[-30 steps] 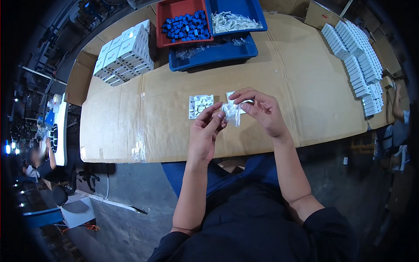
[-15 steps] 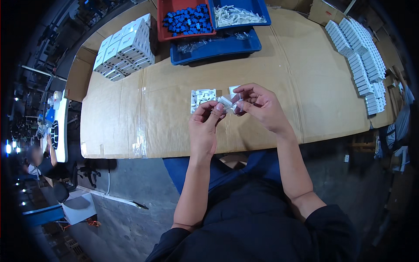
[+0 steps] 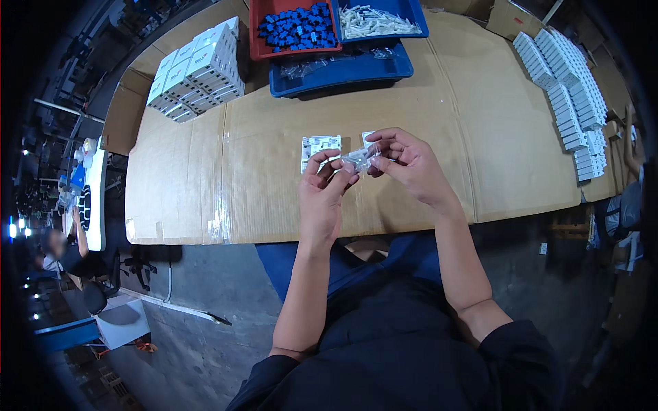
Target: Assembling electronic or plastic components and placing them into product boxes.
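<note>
Between my two hands is a small clear plastic bag (image 3: 358, 159) with what look like small white parts in it. My left hand (image 3: 322, 195) pinches its left end between thumb and fingers. On the other end, the thumb and fingers of my right hand (image 3: 410, 164) are closed. Just beyond my left fingers a white plastic housing (image 3: 321, 144) lies on the cardboard, its moulded inner side up. Another white piece (image 3: 369, 135) lies beyond the bag, mostly covered by my right hand.
Cardboard covers the table (image 3: 185, 178). At the back stand a red bin (image 3: 259, 49) of blue parts, a blue bin (image 3: 421, 27) of white sticks and a blue tray (image 3: 343, 85) with clear bags. White boxes (image 3: 199, 68) are stacked left, white housings (image 3: 572, 103) right. A person (image 3: 75, 253) sits far left.
The white piece that showed at my left fingertips now appears within the clear bag, which lies flatter between my hands. Both hands stay nearly in place; the view has shifted slightly.
</note>
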A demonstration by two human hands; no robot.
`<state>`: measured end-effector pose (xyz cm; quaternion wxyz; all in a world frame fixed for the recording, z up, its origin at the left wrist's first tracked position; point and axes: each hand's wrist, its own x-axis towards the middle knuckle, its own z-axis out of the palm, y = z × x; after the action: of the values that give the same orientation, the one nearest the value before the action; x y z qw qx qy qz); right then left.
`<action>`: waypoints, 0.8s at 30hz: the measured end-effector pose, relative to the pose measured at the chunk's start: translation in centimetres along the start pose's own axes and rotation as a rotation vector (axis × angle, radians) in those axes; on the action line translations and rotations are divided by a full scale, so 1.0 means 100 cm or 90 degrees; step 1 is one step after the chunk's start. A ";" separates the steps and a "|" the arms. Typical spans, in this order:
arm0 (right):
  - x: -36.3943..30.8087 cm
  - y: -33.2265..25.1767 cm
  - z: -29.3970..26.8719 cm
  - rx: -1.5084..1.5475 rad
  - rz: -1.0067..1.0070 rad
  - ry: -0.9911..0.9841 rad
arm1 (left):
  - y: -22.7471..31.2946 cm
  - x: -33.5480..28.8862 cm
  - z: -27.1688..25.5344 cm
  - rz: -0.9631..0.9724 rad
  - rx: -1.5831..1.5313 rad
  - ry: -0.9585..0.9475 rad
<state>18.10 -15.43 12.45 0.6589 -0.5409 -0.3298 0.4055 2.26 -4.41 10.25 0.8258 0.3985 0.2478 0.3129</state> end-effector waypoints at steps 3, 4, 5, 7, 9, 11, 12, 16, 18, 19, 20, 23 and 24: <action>0.000 0.000 0.000 -0.001 0.021 -0.009 | 0.006 -0.003 0.007 -0.007 0.024 0.010; 0.000 0.000 0.000 -0.003 0.030 -0.016 | 0.004 -0.002 0.003 -0.007 0.046 0.000; 0.000 0.000 0.000 -0.003 0.030 -0.016 | 0.002 -0.001 0.000 -0.007 0.068 -0.010; -0.001 -0.001 0.001 -0.001 0.017 -0.013 | -0.001 0.002 -0.002 0.024 0.153 0.002; -0.001 0.000 0.001 0.004 0.016 -0.012 | -0.001 0.003 -0.002 0.053 0.238 0.013; 0.000 0.001 0.000 0.011 0.014 -0.012 | 0.001 0.003 -0.002 0.104 0.301 -0.019; 0.001 0.002 -0.001 0.003 0.002 -0.011 | 0.000 0.003 -0.002 0.104 0.301 -0.018; 0.000 0.004 -0.003 -0.037 0.015 0.005 | 0.000 0.004 -0.005 0.111 0.246 -0.033; 0.000 0.004 -0.003 -0.041 0.021 0.011 | 0.001 0.005 -0.006 0.089 0.215 -0.033; 0.000 0.004 -0.002 -0.044 0.027 0.016 | 0.000 0.005 -0.007 0.086 0.240 -0.036; 0.000 0.005 -0.003 -0.044 0.027 0.015 | 0.001 0.006 -0.008 0.083 0.265 -0.039; 0.000 0.007 -0.005 -0.047 0.020 0.017 | 0.006 0.001 -0.003 0.091 0.283 -0.048; 0.000 0.007 -0.005 -0.044 0.020 0.018 | 0.005 0.002 -0.004 0.091 0.283 -0.047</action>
<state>18.42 -15.64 11.65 0.6381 -0.5739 -0.3258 0.3966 1.93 -3.81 10.40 0.7021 0.5981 0.2510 0.2936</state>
